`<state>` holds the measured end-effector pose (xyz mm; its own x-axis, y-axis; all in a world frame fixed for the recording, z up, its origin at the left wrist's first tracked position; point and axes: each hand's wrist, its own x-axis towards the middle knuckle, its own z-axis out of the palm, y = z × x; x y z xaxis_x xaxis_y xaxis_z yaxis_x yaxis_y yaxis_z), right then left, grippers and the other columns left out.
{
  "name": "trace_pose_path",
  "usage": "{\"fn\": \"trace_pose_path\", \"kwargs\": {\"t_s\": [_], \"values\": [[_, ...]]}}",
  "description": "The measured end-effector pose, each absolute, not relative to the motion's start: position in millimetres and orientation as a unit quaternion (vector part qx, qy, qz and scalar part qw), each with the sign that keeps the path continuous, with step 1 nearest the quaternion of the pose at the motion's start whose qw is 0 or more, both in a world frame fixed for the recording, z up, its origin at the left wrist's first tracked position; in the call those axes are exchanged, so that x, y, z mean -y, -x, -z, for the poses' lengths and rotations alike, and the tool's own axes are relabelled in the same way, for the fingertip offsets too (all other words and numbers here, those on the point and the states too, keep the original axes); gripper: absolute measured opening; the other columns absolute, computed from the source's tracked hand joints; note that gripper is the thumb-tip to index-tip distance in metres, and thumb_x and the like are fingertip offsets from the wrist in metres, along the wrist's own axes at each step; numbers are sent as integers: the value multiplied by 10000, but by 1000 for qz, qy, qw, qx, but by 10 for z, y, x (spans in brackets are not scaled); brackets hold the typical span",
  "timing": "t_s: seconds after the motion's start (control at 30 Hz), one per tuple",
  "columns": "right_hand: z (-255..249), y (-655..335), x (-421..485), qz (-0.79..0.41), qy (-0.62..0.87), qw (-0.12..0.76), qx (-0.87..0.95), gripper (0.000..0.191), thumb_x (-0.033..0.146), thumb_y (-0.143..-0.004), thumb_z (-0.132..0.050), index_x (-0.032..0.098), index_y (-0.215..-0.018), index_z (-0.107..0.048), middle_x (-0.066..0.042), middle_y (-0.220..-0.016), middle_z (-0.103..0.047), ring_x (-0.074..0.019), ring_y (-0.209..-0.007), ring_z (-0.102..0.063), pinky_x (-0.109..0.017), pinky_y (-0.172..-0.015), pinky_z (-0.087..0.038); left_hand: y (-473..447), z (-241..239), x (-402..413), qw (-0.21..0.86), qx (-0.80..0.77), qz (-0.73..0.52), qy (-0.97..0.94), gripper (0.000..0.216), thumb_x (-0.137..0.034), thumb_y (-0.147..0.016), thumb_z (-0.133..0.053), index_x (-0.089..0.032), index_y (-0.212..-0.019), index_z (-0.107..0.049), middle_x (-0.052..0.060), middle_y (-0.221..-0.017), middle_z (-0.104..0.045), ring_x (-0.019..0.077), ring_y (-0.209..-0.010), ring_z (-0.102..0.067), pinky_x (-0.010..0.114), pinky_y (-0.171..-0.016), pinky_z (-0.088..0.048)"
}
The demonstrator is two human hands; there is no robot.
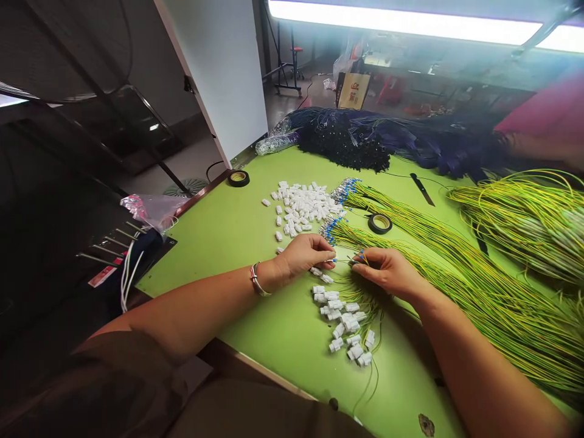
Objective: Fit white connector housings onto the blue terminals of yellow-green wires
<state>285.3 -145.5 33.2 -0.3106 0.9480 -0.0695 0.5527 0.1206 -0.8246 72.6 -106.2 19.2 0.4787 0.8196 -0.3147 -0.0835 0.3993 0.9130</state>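
My left hand (306, 255) pinches the blue-and-metal terminal end of a thin wire. Close by on the right, my right hand (382, 267) has its thumb and fingers closed on a yellow-green wire, with a blue terminal (362, 252) showing at the fingertips. Behind my hands lie two bundles of yellow-green wires (410, 228) with blue-sleeved metal terminals (329, 228) at their left ends. A pile of loose white connector housings (303, 207) sits beyond my left hand. Nearer to me, several white connectors (349, 319) with wires attached are heaped on the green table (269, 347).
One roll of black tape (379, 223) lies beside the wires, another tape roll (238, 177) at the far left edge. Dark wire bundles (351, 137) cover the back. A wire coil (529, 219) is at right. A co-worker's pink sleeve (547, 115) shows across the table.
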Motion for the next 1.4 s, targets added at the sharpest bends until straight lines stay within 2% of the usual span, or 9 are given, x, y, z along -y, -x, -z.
{"fn": "trace_pose_path", "kwargs": {"t_s": [0.27,0.47,0.7,0.77,0.83,0.93,1.1,1.23,1.4], "values": [[-260,-2813,1464,-517,522,367,570,298,456,-707,-710,168,-742,-642,-21,-710,-637,-138,-656,-558,-267,-660,-462,-751,-128,1056,715,-390,-303,-495,182,-142,-661,-763,-74,-698,-599,26,-577,-630,104,-529,-624,233,-550,-549],[-306,-2718,1518,-343,544,574,507,244,439,-845,-572,217,-922,-638,-9,-707,-614,-136,-643,-569,-275,-647,-473,-784,-93,1052,702,-398,-306,-505,117,-84,-698,-704,-78,-696,-587,16,-588,-619,102,-527,-623,229,-528,-546],[-259,-2581,1609,-233,503,331,763,299,384,-750,-671,214,-996,-677,-17,-683,-613,-132,-562,-485,-266,-555,-402,-772,-85,1054,678,-395,-300,-542,116,-128,-699,-703,-99,-718,-592,-2,-577,-609,91,-479,-597,197,-487,-492],[-214,-2567,1600,-184,490,290,801,225,350,-758,-665,226,-943,-696,-12,-650,-607,-132,-563,-481,-268,-570,-387,-771,-70,1038,669,-394,-300,-554,101,-128,-701,-688,-105,-713,-590,0,-580,-613,91,-487,-595,193,-493,-481],[-187,-2566,1585,-179,479,294,808,132,325,-787,-641,225,-838,-711,-19,-632,-597,-136,-577,-494,-271,-574,-381,-772,-55,1024,659,-395,-296,-567,77,-127,-713,-661,-111,-712,-586,6,-593,-619,94,-502,-597,197,-506,-474],[-205,-2575,1576,-236,481,390,749,140,310,-821,-620,212,-780,-711,-30,-645,-590,-142,-587,-513,-273,-558,-398,-767,-61,1065,615,-397,-289,-616,25,-125,-748,-599,-123,-726,-589,13,-600,-614,103,-531,-589,213,-534,-462],[-278,-2561,1617,-230,548,515,618,104,317,-801,-660,227,-790,-712,-48,-816,-668,-189,-779,-597,-310,-720,-461,-776,-194,1391,352,-211,-216,-886,110,-97,-751,-569,-163,-706,-644,69,-786,-649,158,-750,-579,254,-672,-437],[-248,-2506,1626,-302,597,452,591,242,401,-788,-650,207,-645,-674,-50,-752,-695,-210,-748,-631,-308,-688,-473,-763,-353,1507,298,-65,-106,-946,159,-175,-803,-579,-205,-660,-639,77,-807,-647,168,-750,-555,272,-675,-420],[-181,-2485,1589,-367,571,393,620,310,430,-784,-618,190,-590,-648,-53,-665,-672,-215,-724,-632,-306,-662,-465,-386,-679,1114,272,-272,-188,-904,143,-76,-698,-628,-187,-609,-623,66,-759,-595,173,-732,-519,271,-652,-379]]}}
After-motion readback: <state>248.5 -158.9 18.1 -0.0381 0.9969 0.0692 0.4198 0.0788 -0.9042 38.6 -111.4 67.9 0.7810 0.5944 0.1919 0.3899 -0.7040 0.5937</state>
